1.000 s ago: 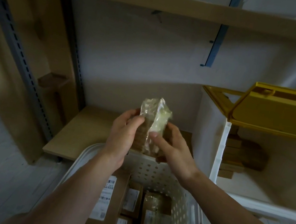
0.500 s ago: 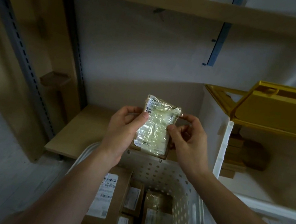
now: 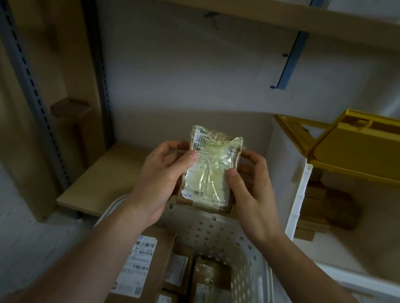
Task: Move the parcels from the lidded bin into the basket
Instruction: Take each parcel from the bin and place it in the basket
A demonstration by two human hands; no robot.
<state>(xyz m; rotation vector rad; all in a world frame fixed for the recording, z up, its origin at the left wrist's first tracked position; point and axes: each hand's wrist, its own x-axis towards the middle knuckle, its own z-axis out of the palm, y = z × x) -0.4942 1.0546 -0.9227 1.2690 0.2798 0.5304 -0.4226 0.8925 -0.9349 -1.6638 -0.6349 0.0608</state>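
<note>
A small brown parcel (image 3: 210,173) with a shiny taped label faces me, held above the far end of the white perforated basket (image 3: 238,255). My left hand (image 3: 161,179) grips its left edge, thumb on the label. My right hand (image 3: 251,198) grips its right edge the same way. Several brown parcels (image 3: 144,272) with white labels lie in the basket below. At the right stands the white bin (image 3: 296,199) with its yellow lid (image 3: 375,154) raised; more brown parcels (image 3: 325,209) are stacked inside.
A wooden shelf board (image 3: 112,172) lies behind the basket, against a white wall. A metal rack upright (image 3: 24,68) and a wooden panel stand at the left. Another shelf (image 3: 216,0) runs overhead. Pale floor shows at the lower left.
The parcel has been turned from edge-on to label facing me, and both hands now hold it by its sides. It sits a little lower and more centred.
</note>
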